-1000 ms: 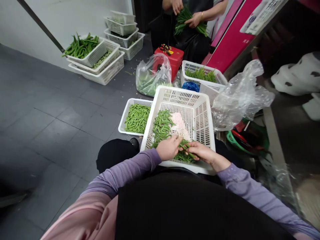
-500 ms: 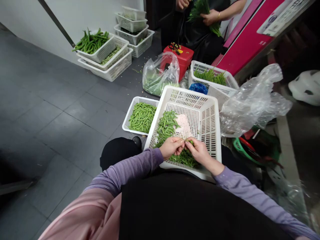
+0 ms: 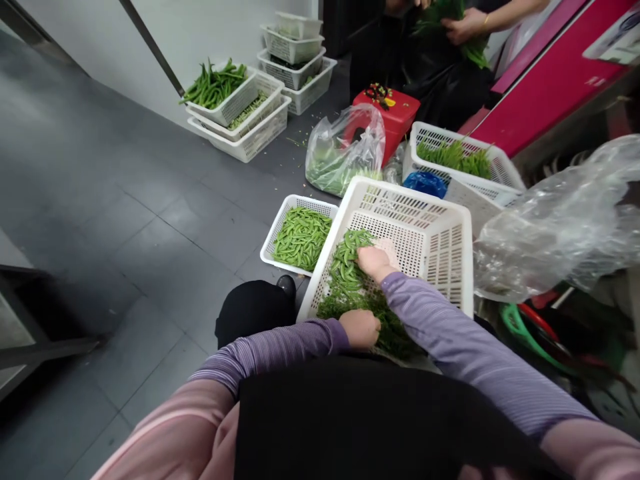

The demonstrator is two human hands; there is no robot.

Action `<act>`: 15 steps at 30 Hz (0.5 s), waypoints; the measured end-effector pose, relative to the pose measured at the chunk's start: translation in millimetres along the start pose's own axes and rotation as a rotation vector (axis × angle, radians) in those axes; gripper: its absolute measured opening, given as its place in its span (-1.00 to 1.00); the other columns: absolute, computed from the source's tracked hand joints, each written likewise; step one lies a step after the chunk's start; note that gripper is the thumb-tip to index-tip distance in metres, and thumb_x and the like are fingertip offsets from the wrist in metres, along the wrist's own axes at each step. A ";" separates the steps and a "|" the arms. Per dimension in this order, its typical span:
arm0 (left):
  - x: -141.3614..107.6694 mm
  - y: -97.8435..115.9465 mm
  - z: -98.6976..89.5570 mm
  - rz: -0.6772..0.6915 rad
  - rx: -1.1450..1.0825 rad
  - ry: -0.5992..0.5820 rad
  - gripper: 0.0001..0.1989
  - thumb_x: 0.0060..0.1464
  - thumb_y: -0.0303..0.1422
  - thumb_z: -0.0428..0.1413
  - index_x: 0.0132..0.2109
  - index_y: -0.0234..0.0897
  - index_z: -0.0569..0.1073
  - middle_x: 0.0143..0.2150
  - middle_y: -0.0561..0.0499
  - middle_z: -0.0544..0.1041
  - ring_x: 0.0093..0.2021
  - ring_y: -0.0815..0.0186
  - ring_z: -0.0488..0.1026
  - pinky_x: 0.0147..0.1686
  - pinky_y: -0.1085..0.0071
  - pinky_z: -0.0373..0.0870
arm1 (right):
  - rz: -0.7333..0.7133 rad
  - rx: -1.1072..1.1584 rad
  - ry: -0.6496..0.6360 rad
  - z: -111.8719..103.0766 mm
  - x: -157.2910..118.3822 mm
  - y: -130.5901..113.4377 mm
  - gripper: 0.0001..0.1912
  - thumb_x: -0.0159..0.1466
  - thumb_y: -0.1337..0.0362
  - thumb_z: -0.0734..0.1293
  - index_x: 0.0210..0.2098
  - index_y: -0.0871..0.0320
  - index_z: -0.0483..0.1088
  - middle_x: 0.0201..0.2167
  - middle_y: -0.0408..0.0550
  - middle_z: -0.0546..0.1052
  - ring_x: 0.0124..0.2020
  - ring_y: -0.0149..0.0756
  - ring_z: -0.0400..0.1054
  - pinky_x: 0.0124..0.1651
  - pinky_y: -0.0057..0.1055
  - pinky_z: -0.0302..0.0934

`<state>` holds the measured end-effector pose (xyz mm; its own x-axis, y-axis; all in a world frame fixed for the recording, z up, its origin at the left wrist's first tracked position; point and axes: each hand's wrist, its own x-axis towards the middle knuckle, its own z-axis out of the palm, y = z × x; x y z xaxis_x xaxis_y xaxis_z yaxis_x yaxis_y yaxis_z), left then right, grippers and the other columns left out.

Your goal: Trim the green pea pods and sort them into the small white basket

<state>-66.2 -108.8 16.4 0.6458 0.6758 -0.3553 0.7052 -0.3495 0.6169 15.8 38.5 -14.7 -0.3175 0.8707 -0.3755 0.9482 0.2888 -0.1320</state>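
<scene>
A large white slotted basket (image 3: 440, 207) rests on my lap. Green pea pods (image 3: 346, 263) are heaped along its left side, with darker, stringy green trimmings (image 3: 345, 305) nearer my body. My right hand (image 3: 375, 261) reaches down at the right edge of the pods, fingers curled in against them; the fingertips are hidden. Low over the trimmings is my left hand (image 3: 360, 329), closed, with whatever it may hold out of sight. Beside the basket, to its left, a smaller white basket (image 3: 267, 243) is filled with pea pods (image 3: 303, 237).
Stacked white baskets (image 3: 240, 148) with long green peppers (image 3: 215, 83) stand by the wall. Ahead are a clear plastic bag (image 3: 325, 157), a red stool (image 3: 400, 113) and a basket of green stalks (image 3: 510, 177). Another person's hand (image 3: 465, 27) holds greens. Clear plastic sheeting (image 3: 560, 220) lies right.
My hands were together over the basket, pinching something small. They have parted: the right moved forward to the pea pods, the left came down by the trimmings. The view has shifted left.
</scene>
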 end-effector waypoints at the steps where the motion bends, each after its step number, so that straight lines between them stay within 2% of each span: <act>1: 1.7 -0.1 -2.3 -0.029 -0.062 0.022 -0.78 -0.03 -0.41 -0.06 -0.36 -0.32 0.48 -0.36 -0.12 0.47 -0.32 0.22 0.40 -0.30 0.33 0.33 | 0.006 -0.003 0.008 3.1 -0.9 2.1 -0.78 0.14 0.23 0.25 -0.30 0.24 0.42 -0.27 0.18 0.48 -0.25 -0.16 0.36 -0.25 -0.37 0.14; 3: 5.9 -2.2 -7.7 -0.152 -0.292 0.110 -0.80 -0.02 -0.40 -0.07 -0.40 -0.33 0.44 -0.45 -0.06 0.45 -0.44 0.31 0.39 -0.40 0.39 0.33 | 0.030 0.023 0.047 8.3 -10.2 14.5 -0.77 0.15 0.20 0.24 -0.30 0.19 0.43 -0.28 0.12 0.48 -0.27 -0.20 0.35 -0.29 -0.39 0.12; 5: 10.9 -5.8 -14.3 -0.343 -0.639 0.205 -0.82 0.02 -0.40 -0.09 -0.34 -0.34 0.39 -0.48 0.01 0.42 -0.58 0.43 0.33 -0.55 0.49 0.28 | 0.084 0.122 0.100 10.1 -28.9 33.4 -0.77 0.12 0.16 0.26 -0.33 0.15 0.44 -0.37 0.02 0.49 -0.34 -0.25 0.33 -0.34 -0.42 0.10; 8: 17.4 -9.5 -25.4 -0.545 -1.087 0.349 -0.83 0.09 -0.37 -0.14 -0.21 -0.34 0.28 -0.44 0.07 0.36 -0.70 0.55 0.20 -0.73 0.58 0.15 | 0.125 0.447 0.174 6.2 -69.0 59.0 -0.76 0.06 0.09 0.30 -0.42 0.14 0.43 -0.54 -0.12 0.43 -0.46 -0.32 0.26 -0.40 -0.45 0.06; 9: 18.4 -9.6 -28.8 -0.546 -1.172 0.385 -0.83 0.10 -0.35 -0.13 -0.20 -0.34 0.25 -0.42 0.09 0.34 -0.71 0.56 0.19 -0.75 0.59 0.13 | 0.119 0.563 0.187 4.1 -83.5 64.4 -0.75 0.04 0.08 0.30 -0.44 0.14 0.42 -0.56 -0.15 0.40 -0.48 -0.34 0.23 -0.40 -0.45 0.05; 11: 18.2 -8.0 -33.9 -0.463 -1.273 0.395 -0.82 0.12 -0.32 -0.14 -0.19 -0.33 0.23 -0.43 0.10 0.32 -0.72 0.58 0.18 -0.77 0.61 0.11 | 0.099 0.740 0.194 0.6 -110.6 69.7 -0.73 0.02 0.06 0.32 -0.47 0.15 0.41 -0.58 -0.18 0.37 -0.51 -0.36 0.19 -0.40 -0.45 0.05; 15: 10.6 -0.8 -37.2 -0.222 -1.228 0.271 -0.81 0.14 -0.33 -0.14 -0.29 -0.36 0.28 -0.53 0.12 0.29 -0.73 0.59 0.17 -0.78 0.66 0.10 | 0.073 0.860 0.166 -0.8 -148.9 64.9 -0.73 -0.01 0.06 0.34 -0.49 0.15 0.40 -0.58 -0.18 0.38 -0.50 -0.35 0.20 -0.35 -0.41 0.08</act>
<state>-70.8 -77.2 38.2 0.3673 0.8031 -0.4691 -0.0368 0.5165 0.8555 124.7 -72.1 33.4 -0.1873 0.9414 -0.2805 0.6112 -0.1118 -0.7836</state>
